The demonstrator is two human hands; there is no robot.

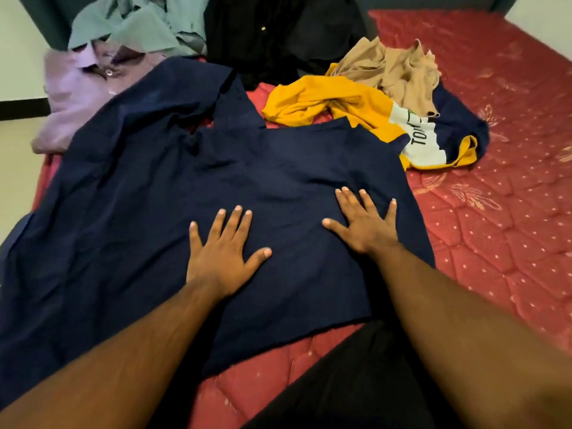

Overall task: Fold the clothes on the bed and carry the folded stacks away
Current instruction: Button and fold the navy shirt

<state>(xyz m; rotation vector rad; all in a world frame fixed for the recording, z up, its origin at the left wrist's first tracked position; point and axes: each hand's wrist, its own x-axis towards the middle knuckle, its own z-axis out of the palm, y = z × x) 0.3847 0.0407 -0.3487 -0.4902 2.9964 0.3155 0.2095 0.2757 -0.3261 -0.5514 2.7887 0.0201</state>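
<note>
the red bed (495, 212) is the biggest thing you see, and it holds all the clothes like a big tray. its red cover has small pale dots and a stitched flower pattern.

the navy garment (154, 196) is the biggest piece on the bed. it lies spread out almost flat, across the middle and left part of the bed, right in front of you. one edge hangs off the left side of the bed.

beyond the navy garment, at the far end of the bed, sits a black pile (278, 35). left of that pile is a crumpled green shirt (136, 26). just below the green shirt lies a purple shirt (80, 88) with a collar and a button, and the navy garment covers part of it.

to the right of the navy garment, touching its far right corner, is a yellow shirt (325, 100) with a white band and black letters on it. a tan garment (393, 66) is bunched up on top of the yellow shirt.

your left hand (221, 255) lies flat on the navy garment, fingers spread wide, palm down. your right hand (366, 224) lies flat on it too, just beside the left, fingers spread. neither hand pinches the cloth; both press on it.

near you, below the navy garment, something black (356, 382) covers the edge of the bed.
</note>
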